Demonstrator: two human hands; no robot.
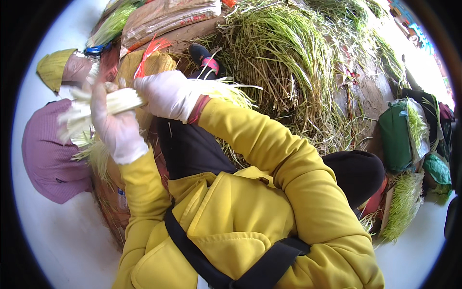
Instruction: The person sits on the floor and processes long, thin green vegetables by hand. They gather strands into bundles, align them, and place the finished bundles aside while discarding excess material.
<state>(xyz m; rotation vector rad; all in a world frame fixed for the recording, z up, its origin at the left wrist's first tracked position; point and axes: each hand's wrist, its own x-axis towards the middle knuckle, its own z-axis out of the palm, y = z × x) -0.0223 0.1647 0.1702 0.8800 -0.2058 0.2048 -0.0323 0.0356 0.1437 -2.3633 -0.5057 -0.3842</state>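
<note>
Both of my hands wear white gloves and are raised in front of me, to the left. My right hand (166, 95) is closed around a bundle of pale, leafy stalks (126, 98). Their thin yellow-green leaves (231, 90) trail out to the right behind that hand. My left hand (115, 130) is wrapped about the stalk end of the bundle, thumb up, and is blurred by motion. More whitish stalks (70, 115) show left of it, also blurred; whether they belong to the same bundle I cannot tell. Red plastic strings (149, 54) lie just beyond my hands on a tan block (158, 62).
A large heap of green leafy stalks (288, 61) covers the ground ahead. Woven sacks (169, 18) lie at the upper left. Purple ribbed cloth (54, 151) is close on the left. At right are a green bundle (395, 135) and cut greens (402, 206). A shoe (198, 54) rests beside the heap.
</note>
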